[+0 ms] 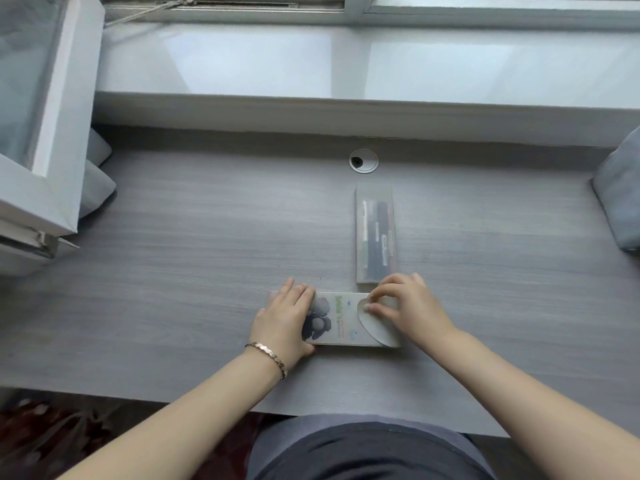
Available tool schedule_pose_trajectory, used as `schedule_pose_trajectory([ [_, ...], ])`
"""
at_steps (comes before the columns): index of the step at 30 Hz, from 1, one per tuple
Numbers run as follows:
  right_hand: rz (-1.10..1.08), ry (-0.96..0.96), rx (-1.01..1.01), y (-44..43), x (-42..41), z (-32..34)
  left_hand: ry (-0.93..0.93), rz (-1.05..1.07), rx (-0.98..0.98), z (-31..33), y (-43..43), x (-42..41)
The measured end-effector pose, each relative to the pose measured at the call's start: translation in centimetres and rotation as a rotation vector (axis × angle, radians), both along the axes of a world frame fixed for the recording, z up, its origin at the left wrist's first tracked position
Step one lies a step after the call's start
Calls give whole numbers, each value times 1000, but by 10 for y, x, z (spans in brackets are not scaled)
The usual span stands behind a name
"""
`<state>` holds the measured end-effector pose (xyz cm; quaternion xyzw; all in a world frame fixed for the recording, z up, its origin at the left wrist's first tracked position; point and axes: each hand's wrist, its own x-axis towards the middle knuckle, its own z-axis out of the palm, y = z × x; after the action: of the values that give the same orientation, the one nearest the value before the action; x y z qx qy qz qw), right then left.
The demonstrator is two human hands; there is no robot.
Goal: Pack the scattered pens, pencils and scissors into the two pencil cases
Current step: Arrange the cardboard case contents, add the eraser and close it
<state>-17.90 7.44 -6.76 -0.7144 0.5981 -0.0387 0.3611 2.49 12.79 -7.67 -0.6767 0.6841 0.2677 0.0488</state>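
Two translucent pencil cases lie on the grey desk (173, 289). The printed case (341, 320) lies crosswise near the front edge, with dark shapes and green lettering on it. My left hand (285, 320) rests flat on its left end and holds it down. My right hand (408, 306) presses its fingertips on the rounded flap (370, 323) at the right end. The plain case (375, 233) lies lengthwise just beyond, with several pens showing through it. No loose pens, pencils or scissors are in view.
A round cable grommet (363, 161) sits in the desk behind the cases. A white open window frame (45, 133) juts over the desk's left side. A grey cushion (620, 199) lies at the right edge. The window sill (346, 71) runs along the back.
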Motion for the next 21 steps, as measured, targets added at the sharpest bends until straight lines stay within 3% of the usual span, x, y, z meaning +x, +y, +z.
schedule_pose_trajectory([
  [7,84,50,-84,-3,0,2,1,2,-23,0,0,-1],
  [13,-57,155,63,-14,19,10,-7,-3,-17,-1,-1,0],
  [21,-48,346,218,-37,39,22,-33,-33,8,-2,-2,0],
])
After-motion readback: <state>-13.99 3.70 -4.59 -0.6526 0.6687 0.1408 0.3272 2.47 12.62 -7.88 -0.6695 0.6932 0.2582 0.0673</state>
